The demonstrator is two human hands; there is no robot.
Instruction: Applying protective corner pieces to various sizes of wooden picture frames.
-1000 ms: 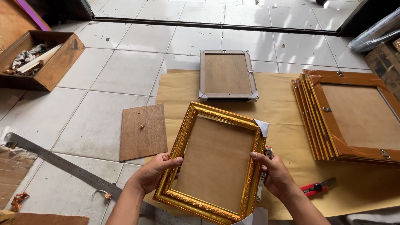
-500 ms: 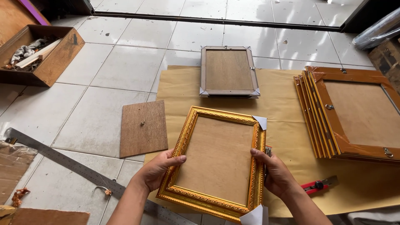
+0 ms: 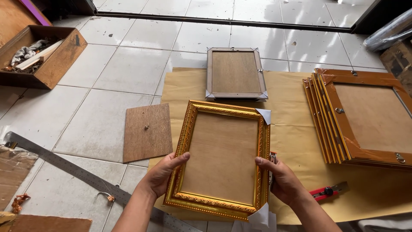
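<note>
The gold ornate frame (image 3: 223, 157) is sitting in the lower centre of the picture, held tilted above the tan paper sheet (image 3: 292, 129) spread on the tiled floor (image 3: 103, 86); the left hand (image 3: 161, 176) is gripping its left rail with the thumb lying over the front, and the right hand (image 3: 281, 182) is clasping the right rail, seemingly with a small stapler-like tool (image 3: 271, 165) pressed between palm and frame, though that is hard to make out. White paper corner guards are showing at the upper right corner and at the bottom edge; they look loose and are likely slipping off if the frame is being tipped further. The grip is resting on the edges only, so the backing could be dropping out. Just right of the right hand a red utility knife (image 3: 328, 191) is lying on the paper, risking a cut or scratched gilding. Above, a grey frame (image 3: 235, 73) is lying face down; at the right a stack of orange-brown frames (image 3: 360, 116); at the left a loose brown board (image 3: 148, 131) and a steel ruler (image 3: 73, 174); at the upper left a wooden box (image 3: 51, 64).
</note>
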